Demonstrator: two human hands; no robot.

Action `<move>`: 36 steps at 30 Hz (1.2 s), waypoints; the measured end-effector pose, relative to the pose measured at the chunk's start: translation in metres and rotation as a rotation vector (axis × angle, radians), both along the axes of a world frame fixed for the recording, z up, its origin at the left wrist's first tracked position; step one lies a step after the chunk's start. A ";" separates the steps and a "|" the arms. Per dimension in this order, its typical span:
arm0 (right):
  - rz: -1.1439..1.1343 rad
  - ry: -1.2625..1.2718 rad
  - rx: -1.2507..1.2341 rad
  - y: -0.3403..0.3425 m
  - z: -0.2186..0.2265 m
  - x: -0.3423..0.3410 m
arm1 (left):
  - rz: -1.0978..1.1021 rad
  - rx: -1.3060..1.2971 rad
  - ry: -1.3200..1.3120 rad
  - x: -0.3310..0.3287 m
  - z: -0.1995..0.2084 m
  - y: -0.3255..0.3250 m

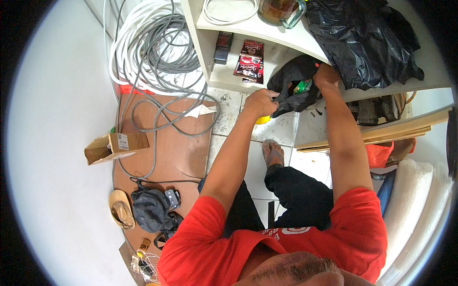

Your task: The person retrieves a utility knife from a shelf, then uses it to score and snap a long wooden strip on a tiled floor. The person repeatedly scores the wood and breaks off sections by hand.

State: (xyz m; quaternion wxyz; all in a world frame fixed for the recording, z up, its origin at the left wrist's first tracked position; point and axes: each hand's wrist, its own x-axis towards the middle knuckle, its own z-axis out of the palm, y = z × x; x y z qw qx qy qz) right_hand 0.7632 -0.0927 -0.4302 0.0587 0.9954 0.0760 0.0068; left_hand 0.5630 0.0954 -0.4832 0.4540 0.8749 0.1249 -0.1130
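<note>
A black plastic bag [296, 104] hangs open at the front of the lower shelf, between my two hands. My left hand [261, 103] is closed at the bag's left edge, thumb and finger on the plastic. Just under that hand shows a yellow curved object [263, 120], mostly hidden, so I cannot tell its kind. My right hand [327, 77] is closed at the bag's right side, its fingertips partly hidden. Inside the bag's mouth lies a green packet [303, 86]. Red and dark sachets [249, 66] rest on the shelf left of the bag, near a black boxy device [223, 47].
Above is a white shelf [229, 27] bearing a glass mug [278, 11] and a large black plastic bag [362, 43]. Coiled cables [162, 47] lie at the far left, trailing over a brown board [181, 148]. A cardboard box [117, 147] and dark backpack [151, 206] sit there. White foam rolls [408, 205] stand right.
</note>
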 end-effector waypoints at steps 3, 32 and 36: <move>0.021 0.209 -0.128 0.017 0.022 -0.011 | 0.002 -0.028 0.015 0.002 -0.002 -0.004; -0.128 0.065 0.453 -0.074 -0.104 0.061 | -0.185 0.174 -0.203 0.198 0.038 -0.093; -0.102 0.037 0.541 -0.066 -0.099 0.020 | -0.239 0.213 -0.152 0.185 0.032 -0.099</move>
